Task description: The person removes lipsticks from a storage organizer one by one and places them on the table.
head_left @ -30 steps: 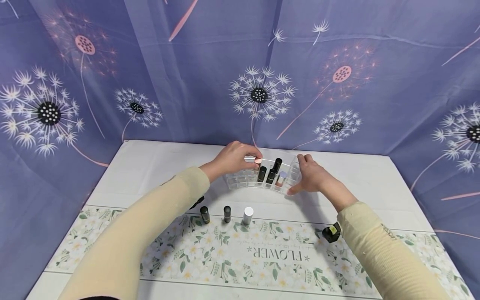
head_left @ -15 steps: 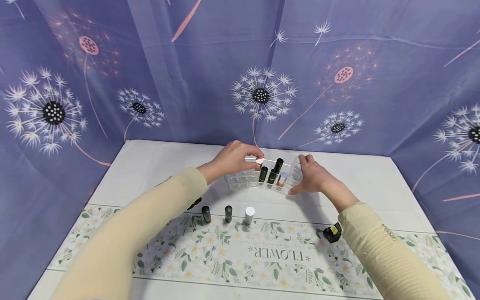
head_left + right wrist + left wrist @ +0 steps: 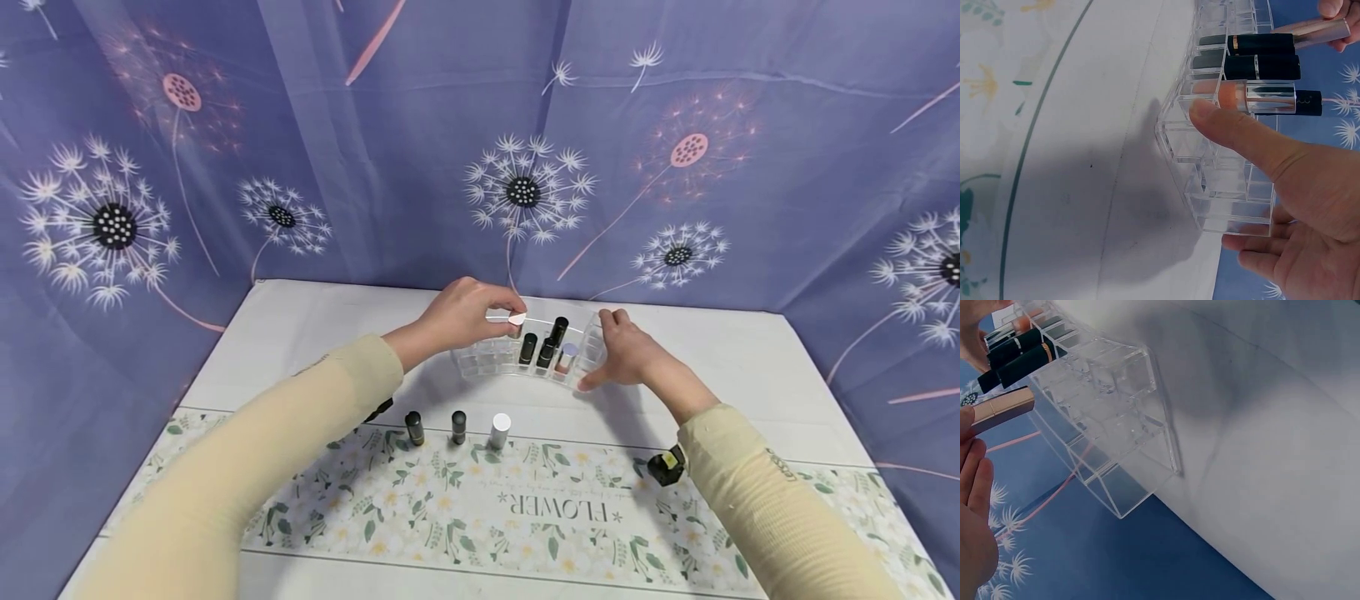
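My left hand (image 3: 468,315) pinches a rose-gold lipstick (image 3: 1005,410) by its upper end, at the back row of a clear curved lipstick organizer (image 3: 1110,394). I cannot tell whether its lower end is inside a slot. The right hand (image 3: 1297,181) grips the organizer's right end, thumb on the front and fingers behind. Standing in the slots between my hands are a black lipstick (image 3: 1263,44), another black one (image 3: 1263,67), a lipstick with a clear-silver tube and lilac top (image 3: 1270,97), and a further black lipstick (image 3: 559,330) behind them.
In front of the organizer stand a dark lipstick (image 3: 414,428), a second dark lipstick (image 3: 459,427) and a silver one (image 3: 499,431). A black object with a yellow-green patch (image 3: 666,465) lies by the right sleeve. Another black item (image 3: 380,410) is partly hidden by the left sleeve. A patterned curtain (image 3: 420,167) backs the table.
My left hand and the rose-gold lipstick have shifted slightly left and up relative to the organizer, so more of the tube shows. The right hand keeps its hold. The head view has shifted slightly.
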A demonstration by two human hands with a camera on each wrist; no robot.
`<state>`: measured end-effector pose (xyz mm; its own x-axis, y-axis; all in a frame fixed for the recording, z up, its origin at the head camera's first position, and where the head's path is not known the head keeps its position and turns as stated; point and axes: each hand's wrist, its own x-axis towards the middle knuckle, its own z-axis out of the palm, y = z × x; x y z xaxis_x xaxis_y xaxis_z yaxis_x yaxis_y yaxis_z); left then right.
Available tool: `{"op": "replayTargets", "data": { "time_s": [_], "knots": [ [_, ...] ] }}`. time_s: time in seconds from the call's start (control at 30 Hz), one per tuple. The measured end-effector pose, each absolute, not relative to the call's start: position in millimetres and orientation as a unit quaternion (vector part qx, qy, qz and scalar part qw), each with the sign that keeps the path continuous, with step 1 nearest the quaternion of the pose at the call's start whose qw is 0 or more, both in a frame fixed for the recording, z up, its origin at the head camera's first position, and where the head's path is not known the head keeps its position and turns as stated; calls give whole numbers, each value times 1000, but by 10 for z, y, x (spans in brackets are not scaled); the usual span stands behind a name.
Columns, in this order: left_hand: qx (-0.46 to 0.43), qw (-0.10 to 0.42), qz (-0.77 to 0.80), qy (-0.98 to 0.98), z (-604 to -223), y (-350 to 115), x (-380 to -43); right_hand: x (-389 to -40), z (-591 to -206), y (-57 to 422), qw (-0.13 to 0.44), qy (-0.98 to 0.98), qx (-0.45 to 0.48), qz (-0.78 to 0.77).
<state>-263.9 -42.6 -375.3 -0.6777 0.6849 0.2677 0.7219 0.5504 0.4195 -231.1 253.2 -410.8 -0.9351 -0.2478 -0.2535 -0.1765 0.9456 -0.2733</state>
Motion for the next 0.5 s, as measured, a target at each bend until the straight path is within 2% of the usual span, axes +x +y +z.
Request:
{"op": "replayTargets", "data": {
  "time_s": [0.5],
  "knots": [
    [-366,-18,-284,-886,-3564,-440,-2384,-2317,-4115,2544,144,976,-112,-117]
  ]
}}
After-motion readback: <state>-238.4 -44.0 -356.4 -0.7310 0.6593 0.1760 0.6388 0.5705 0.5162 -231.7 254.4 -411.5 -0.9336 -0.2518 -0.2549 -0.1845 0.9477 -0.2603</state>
